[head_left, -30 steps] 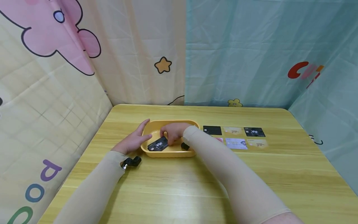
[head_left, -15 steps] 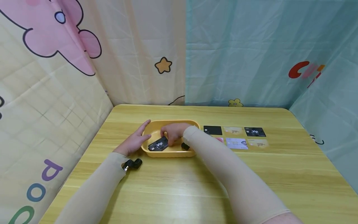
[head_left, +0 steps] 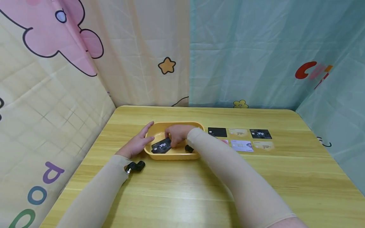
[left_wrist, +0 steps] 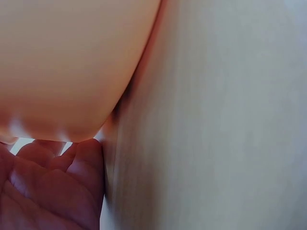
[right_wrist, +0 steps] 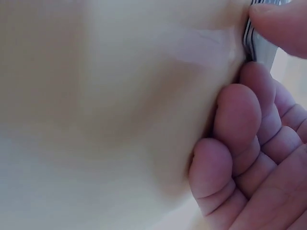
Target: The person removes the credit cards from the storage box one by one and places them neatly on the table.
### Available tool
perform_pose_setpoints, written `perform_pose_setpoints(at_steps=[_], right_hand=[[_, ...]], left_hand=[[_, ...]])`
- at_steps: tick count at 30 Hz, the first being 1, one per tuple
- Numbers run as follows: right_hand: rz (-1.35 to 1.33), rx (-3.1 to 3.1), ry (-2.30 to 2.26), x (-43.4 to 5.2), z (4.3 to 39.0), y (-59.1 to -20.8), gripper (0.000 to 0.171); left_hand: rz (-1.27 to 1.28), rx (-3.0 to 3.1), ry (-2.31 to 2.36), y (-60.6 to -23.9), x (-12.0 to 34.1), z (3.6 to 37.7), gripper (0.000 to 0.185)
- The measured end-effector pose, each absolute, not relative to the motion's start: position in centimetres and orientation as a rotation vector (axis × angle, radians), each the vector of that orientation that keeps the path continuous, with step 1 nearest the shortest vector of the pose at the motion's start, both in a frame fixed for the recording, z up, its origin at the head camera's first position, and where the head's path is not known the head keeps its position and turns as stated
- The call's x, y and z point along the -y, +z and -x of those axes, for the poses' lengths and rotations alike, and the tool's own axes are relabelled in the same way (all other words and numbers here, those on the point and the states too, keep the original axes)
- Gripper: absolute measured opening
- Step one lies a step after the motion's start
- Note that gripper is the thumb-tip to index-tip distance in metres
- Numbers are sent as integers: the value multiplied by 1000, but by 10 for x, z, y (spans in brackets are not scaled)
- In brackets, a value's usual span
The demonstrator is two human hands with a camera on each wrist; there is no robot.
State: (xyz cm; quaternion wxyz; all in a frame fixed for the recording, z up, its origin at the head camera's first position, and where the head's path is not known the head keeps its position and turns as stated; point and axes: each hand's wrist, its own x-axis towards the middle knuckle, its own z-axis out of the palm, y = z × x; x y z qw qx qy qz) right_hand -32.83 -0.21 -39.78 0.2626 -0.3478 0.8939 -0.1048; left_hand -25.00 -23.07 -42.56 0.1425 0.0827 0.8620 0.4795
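Black cards [head_left: 161,146], thin flat rectangles, sit in one slanted, slightly fanned stack inside the tray [head_left: 171,156], toward its front left corner; the uppermost is printed "Vip", and the stack's exact count cannot be told. From the left, a creased cloth curtain [head_left: 42,95] with cartoon prints hangs beyond the left edge of the worktop [head_left: 171,193], which is smooth, yellowish and wood-grained. One beige stretch sleeve [head_left: 94,193] leads to the left hand [head_left: 134,145], its fingers straight and spread wide from the thumb, resting against the tray's left end and pinching nothing. A small black device [head_left: 136,166] juts from that wrist. The tray, just one, is glossy yellow-orange, oblong with rounded corners, and stands left of centre, nearer the worktop's back edge. Inside it the right hand [head_left: 177,134] is curled, thumb and fingers closed on the right end of the stack; several thin edges show layered there in the right wrist view. Right of the tray, six cards lie flat in two rows of three: at the back, a black card [head_left: 217,132], a pale gold one [head_left: 238,132] and a black Vip one [head_left: 260,133]; in front, a pinkish one [head_left: 224,141] mostly hidden by the right sleeve [head_left: 239,177], a whitish one [head_left: 241,145] and another pale gold one [head_left: 264,145].
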Motion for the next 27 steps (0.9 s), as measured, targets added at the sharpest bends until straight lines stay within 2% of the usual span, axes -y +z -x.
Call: perform_pose_setpoints(at_steps=[12,14,19,21,27], right_hand=[[1039,-2414,-291,2,326,-395,31],[1011,-2389,-320,1,326,-394,35],[907,-2336,-317,0,322,-391,61],[915,-2338,-286,0,320,-390,66],[932,-2370,-246,3,315,-388,48]], left_hand=[[-251,-2498,1392,-426,230,250,69],[-249,-2503,1383,-427,230,250,69],[-242,-2507,1375,-426,229,250,69],[-243,-2508,1380,-425,229,250,69],[-245,-2507,1383,-425,229,249,69]])
